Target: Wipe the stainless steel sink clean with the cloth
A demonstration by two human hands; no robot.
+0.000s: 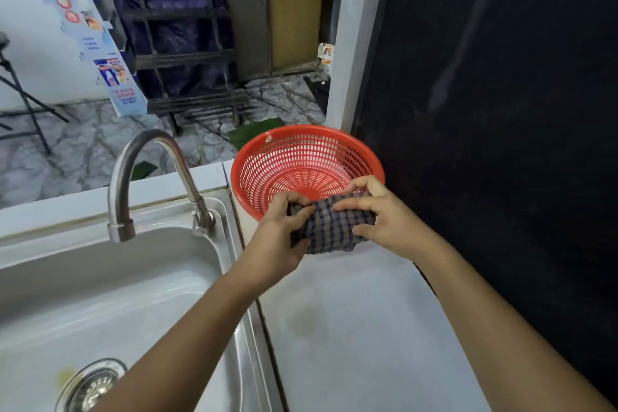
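A checked grey and blue cloth is bunched between both hands, held just above the white counter to the right of the sink. My left hand grips its left end. My right hand grips its right end, fingers over the top. The stainless steel sink fills the lower left, with its round drain strainer at the bottom and a curved steel faucet arching over the basin. My left forearm crosses the sink's right rim.
A red plastic colander basket stands on the counter just behind the cloth. A dark wall borders the counter on the right. Beyond the counter's far edge lie a marbled floor, a dark wooden rack and a leaning printed banner.
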